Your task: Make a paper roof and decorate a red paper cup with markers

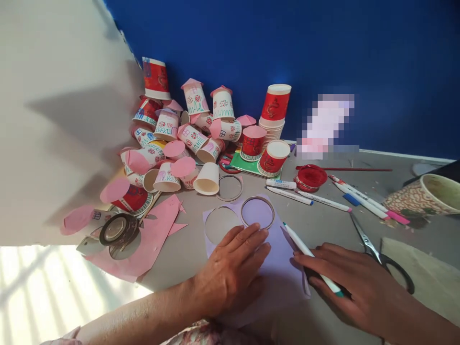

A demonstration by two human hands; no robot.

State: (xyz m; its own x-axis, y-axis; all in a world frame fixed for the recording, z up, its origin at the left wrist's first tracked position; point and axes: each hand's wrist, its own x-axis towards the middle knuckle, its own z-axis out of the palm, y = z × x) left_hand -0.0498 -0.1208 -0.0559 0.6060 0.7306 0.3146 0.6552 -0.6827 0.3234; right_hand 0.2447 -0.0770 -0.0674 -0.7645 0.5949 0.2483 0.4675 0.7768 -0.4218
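Okay, far left: pink paper (158, 239) with cut-away gaps, tape roll (131, 230) lying over it, maybe as a weight. Behind, decorated paper cups (194, 136) heaped toward the blue wall (230, 43), probably leaving the near desk (179, 268) for working. Middle: purple sheet (283, 268), one round hole cut out, metal ring (273, 213) flat beside the hole, likely set close so less paper is wasted. Left hand (233, 268) palm-down on the sheet, grip spread, clasping nothing, apparently steadying it; fingertips seem to meet the ring's near edge, contact hard to confirm. Next, right hand (352, 282), grip closed around a white marker (305, 249), slanted, teal end near the ring. Far right: scissors (373, 251) just beyond that hand, presumably for easy reach.
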